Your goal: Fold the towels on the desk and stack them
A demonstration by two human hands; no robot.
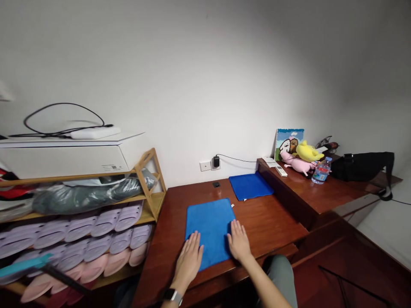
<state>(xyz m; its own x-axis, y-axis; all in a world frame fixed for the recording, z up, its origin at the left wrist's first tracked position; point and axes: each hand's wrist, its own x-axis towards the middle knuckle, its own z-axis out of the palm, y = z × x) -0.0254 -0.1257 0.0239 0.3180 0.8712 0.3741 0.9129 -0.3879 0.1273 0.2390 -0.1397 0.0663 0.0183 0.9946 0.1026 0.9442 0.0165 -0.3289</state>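
A blue cloth point(210, 231) lies spread flat on the brown wooden desk point(173, 214), with a small white tag at its right edge. My left hand point(190, 256) rests flat on the cloth's lower left side, fingers stretched out. On its right edge lies my right hand point(238, 240), palm down and fingers extended. Neither hand grips anything. Farther back on the desk lies a second, darker blue cloth point(251, 186), apart from both hands.
Left of the desk stands a wooden rack point(150, 184) with several slippers point(105, 220) and a white box point(64, 160). A raised ledge on the right bears plush toys point(298, 162), a water bottle point(321, 171) and a black bag point(359, 167). A charger point(216, 161) is plugged into the wall.
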